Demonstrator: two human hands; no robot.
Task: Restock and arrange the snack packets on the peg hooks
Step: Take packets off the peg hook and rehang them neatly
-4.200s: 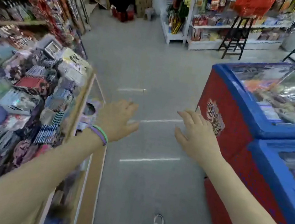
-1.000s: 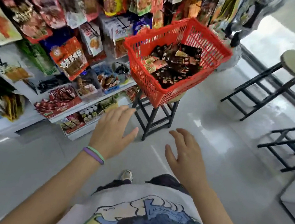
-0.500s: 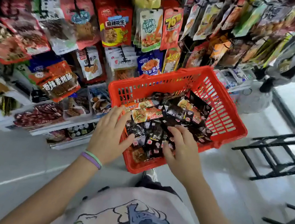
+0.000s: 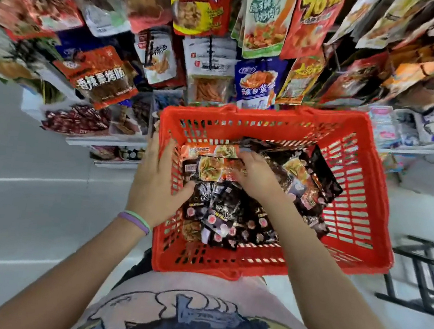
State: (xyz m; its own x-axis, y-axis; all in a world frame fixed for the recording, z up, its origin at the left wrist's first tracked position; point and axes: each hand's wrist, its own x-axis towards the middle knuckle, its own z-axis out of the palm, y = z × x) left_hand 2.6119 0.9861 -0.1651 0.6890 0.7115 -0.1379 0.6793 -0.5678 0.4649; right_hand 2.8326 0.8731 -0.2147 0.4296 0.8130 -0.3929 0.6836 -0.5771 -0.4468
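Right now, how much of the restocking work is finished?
Done: many packets already hang on the peg hooks. In hand: the right hand is on an orange packet in the red basket; the left hand rests at its edge. Left: the packet pile still needs hanging.

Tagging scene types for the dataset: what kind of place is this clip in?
Most likely a small grocery or convenience shop. Snack packets hang in dense rows on a display wall, low shelves below hold more packaged goods, and a red shopping basket full of dark packets sits before the person.
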